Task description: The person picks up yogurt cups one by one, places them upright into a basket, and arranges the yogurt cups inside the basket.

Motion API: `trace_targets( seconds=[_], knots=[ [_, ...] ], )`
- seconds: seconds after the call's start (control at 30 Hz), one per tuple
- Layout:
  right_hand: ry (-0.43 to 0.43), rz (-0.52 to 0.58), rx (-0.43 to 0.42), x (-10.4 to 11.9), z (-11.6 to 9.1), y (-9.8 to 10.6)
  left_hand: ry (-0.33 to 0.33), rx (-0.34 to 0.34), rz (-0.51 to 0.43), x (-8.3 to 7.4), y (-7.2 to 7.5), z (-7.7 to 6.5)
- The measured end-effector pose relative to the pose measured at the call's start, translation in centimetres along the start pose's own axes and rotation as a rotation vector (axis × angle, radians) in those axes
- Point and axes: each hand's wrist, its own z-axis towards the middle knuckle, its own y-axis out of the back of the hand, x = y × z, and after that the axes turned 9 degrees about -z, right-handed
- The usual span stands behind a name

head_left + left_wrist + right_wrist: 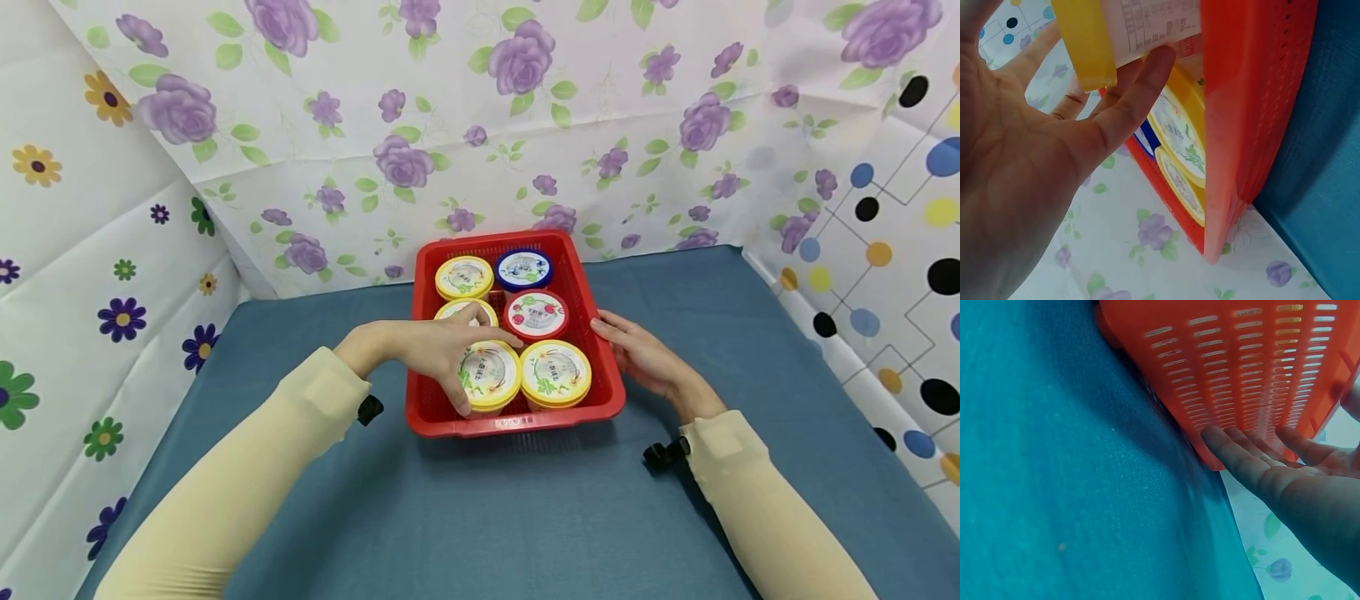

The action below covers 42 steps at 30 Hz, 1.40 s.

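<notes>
A red plastic basket (517, 423) holds several round tubs with printed lids. My left hand (442, 346) grips the yellow-lidded tub (491, 373) at the near left, thumb on its near side and fingers across its far side. In the left wrist view, this tub's white labelled side (1154, 25) shows above the basket rim. On the basket's right side, my right hand (648, 358) holds the rim, thumb on top. Its fingers (1241, 456) lie against the slotted outer wall in the right wrist view.
Beside the gripped tub sits another yellow-lidded tub (555, 372). Behind are a red-lidded tub (536, 314), a blue-lidded tub (523, 269), a yellow-lidded tub (464, 277) and one partly hidden. The basket stands on a blue cloth (480, 517) before a flowered backdrop (442, 100).
</notes>
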Motion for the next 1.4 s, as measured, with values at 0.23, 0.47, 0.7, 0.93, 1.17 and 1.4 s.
trace_targets(
  seconds=[0.23,0.47,0.7,0.93,1.17,1.4],
  knots=[
    [-0.002,-0.010,-0.001,0.0,0.0,0.0,0.045,0.006,0.026,0.1,-0.3,0.2],
    [-0.012,-0.036,-0.005,0.2,0.0,0.1,0.058,0.000,0.025,0.5,-0.6,0.3],
    [-0.013,-0.021,-0.010,0.3,0.0,0.0,0.049,-0.008,0.069,0.4,-0.9,0.3],
    [-0.013,-0.013,-0.011,0.4,-0.1,-0.1,0.052,-0.041,0.166,0.3,-1.3,0.3],
    [-0.015,-0.019,-0.012,0.3,-0.1,-0.1,0.056,-0.074,0.188,0.5,-1.8,0.4],
    [-0.006,-0.016,-0.004,0.3,-0.2,-0.1,0.045,-0.077,0.205,0.8,-1.9,0.3]
  ],
)
